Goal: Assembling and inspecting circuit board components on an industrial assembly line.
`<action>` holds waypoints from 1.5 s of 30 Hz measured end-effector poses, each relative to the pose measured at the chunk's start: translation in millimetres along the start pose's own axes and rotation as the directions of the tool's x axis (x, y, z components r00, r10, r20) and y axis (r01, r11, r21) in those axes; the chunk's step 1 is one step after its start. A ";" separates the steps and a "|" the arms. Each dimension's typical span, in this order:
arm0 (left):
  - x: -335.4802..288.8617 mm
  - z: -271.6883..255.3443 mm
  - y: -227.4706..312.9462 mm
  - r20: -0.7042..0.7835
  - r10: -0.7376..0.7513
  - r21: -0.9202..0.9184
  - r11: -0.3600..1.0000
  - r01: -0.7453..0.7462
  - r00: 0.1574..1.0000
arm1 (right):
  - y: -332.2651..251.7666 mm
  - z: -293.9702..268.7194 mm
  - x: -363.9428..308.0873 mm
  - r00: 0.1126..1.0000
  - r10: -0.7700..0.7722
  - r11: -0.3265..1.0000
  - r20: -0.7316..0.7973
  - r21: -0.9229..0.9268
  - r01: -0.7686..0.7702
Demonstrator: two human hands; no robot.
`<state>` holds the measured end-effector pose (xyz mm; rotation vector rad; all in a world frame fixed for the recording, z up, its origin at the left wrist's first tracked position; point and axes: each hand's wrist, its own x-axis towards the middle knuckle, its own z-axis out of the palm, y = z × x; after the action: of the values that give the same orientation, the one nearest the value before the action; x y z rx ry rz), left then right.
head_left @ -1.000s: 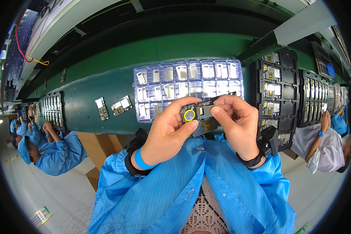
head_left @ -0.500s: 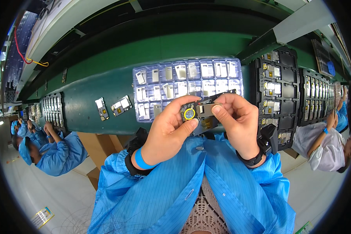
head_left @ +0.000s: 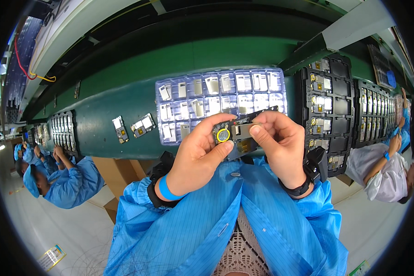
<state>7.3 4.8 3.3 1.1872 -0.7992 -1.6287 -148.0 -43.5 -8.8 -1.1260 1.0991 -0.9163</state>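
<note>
My left hand [head_left: 195,156] grips a small dark circuit board [head_left: 234,152] by its left end, thumb beside a round yellow-rimmed part [head_left: 223,135] on it. Against the board's face lies a silver metal shield cover [head_left: 242,132] with a rectangular cutout. My right hand [head_left: 283,152] pinches the cover's right end between thumb and fingers; those fingers also lie at the board's right side. Whether the cover is seated flat cannot be made out. Just beyond my hands is a clear bluish compartment tray [head_left: 158,108] of similar metal covers.
Two loose circuit boards [head_left: 143,125] lie left of the tray on the green bench [head_left: 92,119]. To the right stand black trays [head_left: 339,117] of boards. A metal post [head_left: 303,57] slants at the far right. Co-workers [head_left: 73,179] sit on both sides, beside a cardboard box [head_left: 117,172].
My hands, the board and the cover hold almost the same position. At the far right, a co-worker's hands and arm have shifted slightly.
</note>
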 end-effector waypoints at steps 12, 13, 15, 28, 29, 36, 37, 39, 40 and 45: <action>1.6 1.9 1.6 0.003 -0.005 -0.001 1.000 0.005 1.000 | 1.0 -3.0 1.7 0.999 -0.031 0.999 0.015 -0.029 0.031; 2.3 1.3 1.8 0.007 -0.010 -0.009 1.000 0.010 1.000 | 0.3 -2.7 2.4 1.000 0.005 1.000 0.020 0.010 -0.005; 4.4 0.7 2.8 0.006 -0.006 -0.007 1.000 0.007 1.000 | -0.8 -2.1 3.7 1.000 0.013 1.000 0.019 0.013 -0.013; 4.0 0.6 2.2 -0.001 -0.022 0.036 0.999 0.022 1.000 | 0.3 -3.0 4.3 1.000 0.023 1.000 0.011 0.005 -0.023; 4.4 0.9 2.1 0.000 -0.022 0.036 0.999 0.022 1.000 | 0.6 -2.9 4.6 1.000 0.022 1.000 0.011 0.005 -0.022; 5.7 1.0 2.2 -0.001 -0.016 0.022 1.000 0.016 1.000 | -0.5 -2.1 3.9 0.998 -0.060 0.992 -0.026 -0.110 0.057; 5.9 0.9 2.6 -0.005 -0.013 0.020 1.000 0.013 1.000 | -2.9 -1.6 4.2 0.996 -0.083 0.984 -0.032 -0.162 0.077; 4.4 0.4 2.2 -0.014 0.003 0.070 0.998 -0.002 1.000 | -5.7 -1.1 3.3 0.993 -0.111 0.969 -0.032 -0.224 0.102; 4.2 0.4 2.1 -0.021 0.016 0.118 0.993 -0.014 1.000 | -7.1 -1.1 2.8 0.990 -0.137 0.950 -0.033 -0.287 0.122; 5.3 8.2 -1.6 -0.104 0.095 0.114 0.990 -0.083 0.990 | -14.8 2.0 -2.5 0.971 -0.238 0.908 -0.033 -0.362 0.210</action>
<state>-1.5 0.2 2.8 1.2874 -0.8679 -1.4495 -146.9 -43.7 6.3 -1.5529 1.2495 -0.9679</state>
